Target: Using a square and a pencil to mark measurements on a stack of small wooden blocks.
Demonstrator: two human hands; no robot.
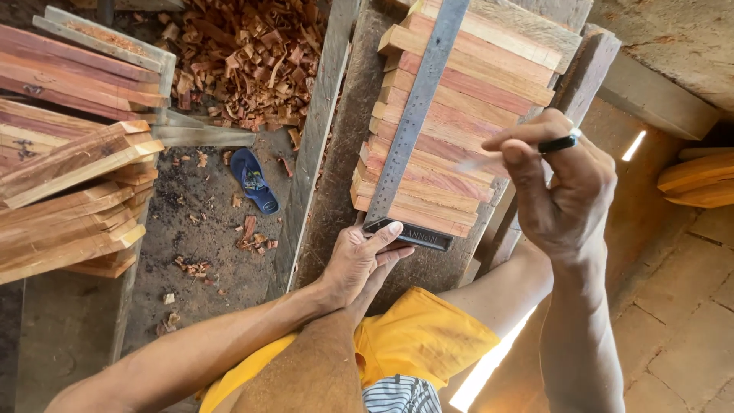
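A row of reddish and pale wooden slats lies side by side on a rough workbench. Across them runs the long steel blade of a try square, its black stock against the near ends of the slats. My left hand presses on that stock with thumb and fingers. My right hand hovers over the right side of the slats, pinching a pen with a black cap and a pale, blurred tip pointing toward the blade.
Stacks of longer wooden strips fill the left side. A heap of wood shavings and a blue sandal lie on the dirt floor. My knees in yellow shorts are below the bench. Brick paving lies right.
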